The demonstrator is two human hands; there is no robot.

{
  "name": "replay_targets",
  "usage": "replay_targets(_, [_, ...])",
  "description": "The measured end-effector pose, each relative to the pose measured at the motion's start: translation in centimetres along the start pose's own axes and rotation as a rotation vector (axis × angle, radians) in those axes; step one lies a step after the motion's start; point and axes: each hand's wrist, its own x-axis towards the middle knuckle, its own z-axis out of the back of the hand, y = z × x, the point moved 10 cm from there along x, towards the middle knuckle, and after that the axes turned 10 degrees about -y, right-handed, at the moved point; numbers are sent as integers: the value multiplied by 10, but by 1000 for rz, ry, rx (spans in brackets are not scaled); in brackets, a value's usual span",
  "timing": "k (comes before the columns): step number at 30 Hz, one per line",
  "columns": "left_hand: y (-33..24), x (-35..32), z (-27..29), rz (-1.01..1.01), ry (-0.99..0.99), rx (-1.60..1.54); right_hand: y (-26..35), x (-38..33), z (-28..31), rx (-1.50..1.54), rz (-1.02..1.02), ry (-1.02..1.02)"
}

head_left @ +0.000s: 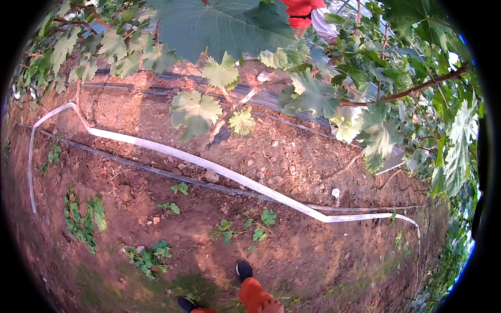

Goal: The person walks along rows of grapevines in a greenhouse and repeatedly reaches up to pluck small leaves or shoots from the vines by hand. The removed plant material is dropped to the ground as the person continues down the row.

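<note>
My right hand (272, 307) shows only in part at the lower edge, beside my orange trouser leg (251, 293). Most of it is cut off, so whether its fingers are open or closed is unclear, and no held thing can be seen. My left hand is out of view. Below me are my dark shoes (244, 270), standing on brown soil. Cut green vine shoots (149, 257) lie on the ground ahead and to the left, and a few smaller leafy sprigs (259, 227) are scattered in front of my feet.
A long white strap (209, 165) bends across the soil, with a dark drip hose (120, 163) running near it. Grapevine leaves (224, 26) hang overhead, and a woody branch (417, 87) reaches in from the right. Beyond the vines is a person in red (300, 10).
</note>
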Motion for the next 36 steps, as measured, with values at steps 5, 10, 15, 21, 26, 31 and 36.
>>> replay_targets(5, [11, -5, -5, -13, -73, 15, -1, 1, -9, -27, 9, 12])
replay_targets(10, [30, -13, -19, 24, 10, -37, -2, 4, -24, -74, 35, 31])
replay_targets(15, [42, -18, -23, 12, -122, 26, -6, 2, -51, -161, 68, 107])
replay_targets(21, [50, -14, -36, -7, -50, -94, 1, -4, -75, -226, 143, 95])
replay_targets(26, [59, -30, -16, -5, 40, -167, 22, 66, -94, -340, 382, -261])
replay_targets(31, [78, -20, -6, -44, 72, -249, 56, 51, -71, -285, 303, -204])
replay_targets(36, [107, -22, 12, -81, 115, -344, 61, 15, -58, -297, 270, -224])
